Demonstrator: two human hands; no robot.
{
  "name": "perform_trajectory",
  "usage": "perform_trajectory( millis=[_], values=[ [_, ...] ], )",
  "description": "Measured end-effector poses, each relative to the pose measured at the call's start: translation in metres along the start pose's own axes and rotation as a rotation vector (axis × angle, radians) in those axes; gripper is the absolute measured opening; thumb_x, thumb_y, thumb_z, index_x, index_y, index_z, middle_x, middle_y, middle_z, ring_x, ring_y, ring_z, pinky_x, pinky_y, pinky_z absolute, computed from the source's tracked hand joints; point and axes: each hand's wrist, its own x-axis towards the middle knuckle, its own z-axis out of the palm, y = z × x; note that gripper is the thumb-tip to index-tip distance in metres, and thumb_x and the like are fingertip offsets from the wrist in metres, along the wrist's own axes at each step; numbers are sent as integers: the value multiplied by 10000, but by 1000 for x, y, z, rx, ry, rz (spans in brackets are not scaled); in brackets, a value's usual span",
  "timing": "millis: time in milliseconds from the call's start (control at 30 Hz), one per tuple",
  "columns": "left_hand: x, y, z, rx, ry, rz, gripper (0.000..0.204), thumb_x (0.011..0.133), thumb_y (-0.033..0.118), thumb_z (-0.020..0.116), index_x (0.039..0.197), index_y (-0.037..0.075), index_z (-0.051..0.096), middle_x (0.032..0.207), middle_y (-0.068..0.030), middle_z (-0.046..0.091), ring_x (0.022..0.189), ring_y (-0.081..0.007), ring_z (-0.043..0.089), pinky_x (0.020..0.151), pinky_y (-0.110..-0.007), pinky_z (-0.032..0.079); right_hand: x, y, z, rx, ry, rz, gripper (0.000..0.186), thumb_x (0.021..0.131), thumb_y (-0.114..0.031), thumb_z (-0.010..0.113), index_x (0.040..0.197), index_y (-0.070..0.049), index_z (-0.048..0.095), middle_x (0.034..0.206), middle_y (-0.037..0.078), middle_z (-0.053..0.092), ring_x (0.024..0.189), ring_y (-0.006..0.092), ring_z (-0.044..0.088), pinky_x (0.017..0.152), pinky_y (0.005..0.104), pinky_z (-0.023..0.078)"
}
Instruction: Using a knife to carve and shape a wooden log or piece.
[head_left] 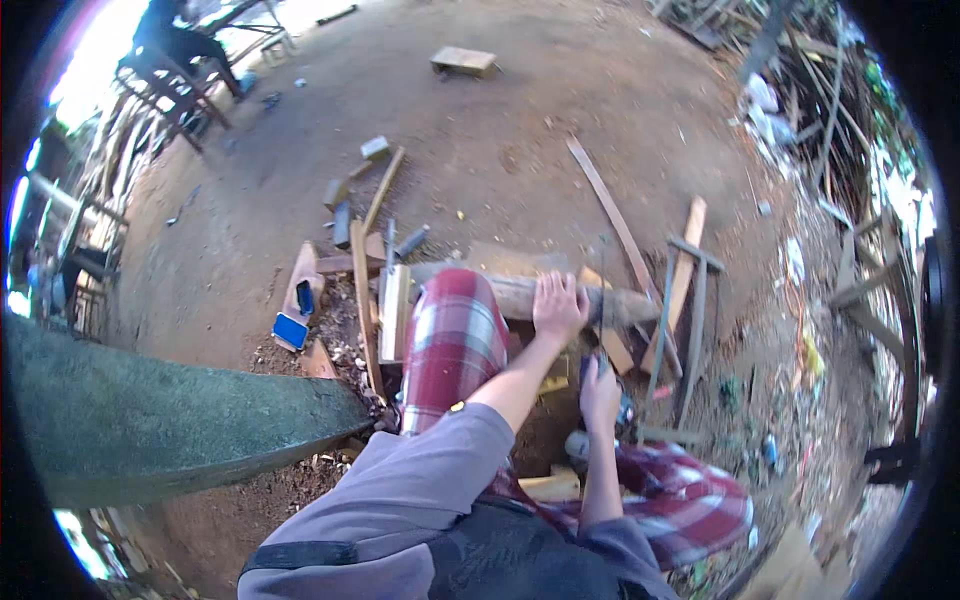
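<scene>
A rounded wooden log point(635, 306) lies crosswise in front of me, its left part behind my raised knee. My left hand point(560, 308) presses on top of it, fingers bent over its far side. Just to the right, my right hand point(599, 393) is closed round the dark handle of what looks like a handsaw. Its thin blade point(603, 270) shows almost edge-on, pointing away from me across the log. Whether the teeth are in a cut is too small to tell. Under the log lie pale boards point(613, 350).
At right lies a wooden frame saw point(668, 335) beside a plank point(690, 250) and a long thin strip point(610, 205). Wood blocks point(375, 148), sticks and a blue-screened phone point(291, 331) are at left. A big greenish trunk or beam point(190, 410) juts in from the left. A person point(185, 45) sits far left.
</scene>
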Motion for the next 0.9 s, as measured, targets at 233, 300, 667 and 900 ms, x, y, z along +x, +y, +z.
perform_trajectory(
  millis=[233,300,667,900],
  values=[
    [7,4,-9,-17,7,36,282,852,309,576,947,45,547,964,-172,520,995,-336,518,932,-445,414,-35,6,-23,-94,-83,125,490,988,-429,425,1133,1,611,930,317,660,907,488,632,800,532,492],
    [7,5,-11,-10,42,56,278,850,306,580,943,46,548,958,-168,518,987,-332,518,926,-443,415,-14,-8,-24,-122,-107,118,496,985,-425,425,1125,14,610,936,317,661,898,488,635,802,540,488],
    [10,8,-7,-8,97,70,294,838,310,583,950,39,559,958,-171,525,992,-336,521,916,-442,422,-58,14,-21,-58,-48,129,413,971,-388,484,1123,-27,615,899,305,659,873,480,635,764,553,488],
    [2,7,-10,-1,72,104,357,849,289,582,1098,34,587,963,-171,540,968,-337,531,905,-441,427,3,-4,-8,-104,-10,86,549,977,-458,422,1105,41,612,941,318,663,888,479,646,813,538,498]
  ],
)
